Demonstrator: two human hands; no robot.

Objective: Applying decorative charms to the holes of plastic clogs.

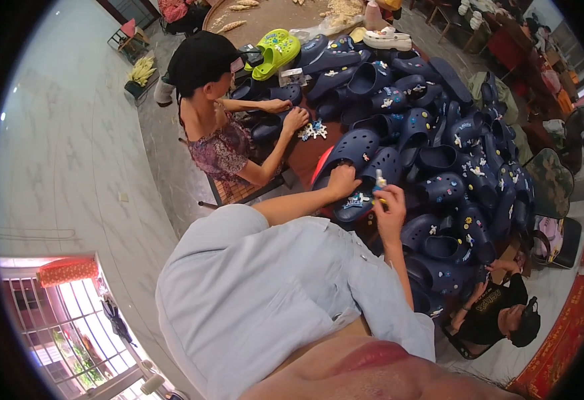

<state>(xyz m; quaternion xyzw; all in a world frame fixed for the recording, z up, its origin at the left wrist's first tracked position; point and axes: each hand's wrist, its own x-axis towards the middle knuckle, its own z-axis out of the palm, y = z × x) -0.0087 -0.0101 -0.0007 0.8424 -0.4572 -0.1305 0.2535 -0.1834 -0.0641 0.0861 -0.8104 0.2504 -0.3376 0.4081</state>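
As we work at the heap, our left hand (343, 180) presses flat, fingers together, on a navy clog (355, 200) at the near edge of the pile of navy clogs (439, 140). Our right hand (389, 212) pinches a small glue tube (379, 181) just beside it. We judge decorating underway; next calls for steady aim at the clog.

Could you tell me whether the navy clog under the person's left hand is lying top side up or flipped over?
Top side up: the navy clog shows charms on its upper, beneath the left hand.
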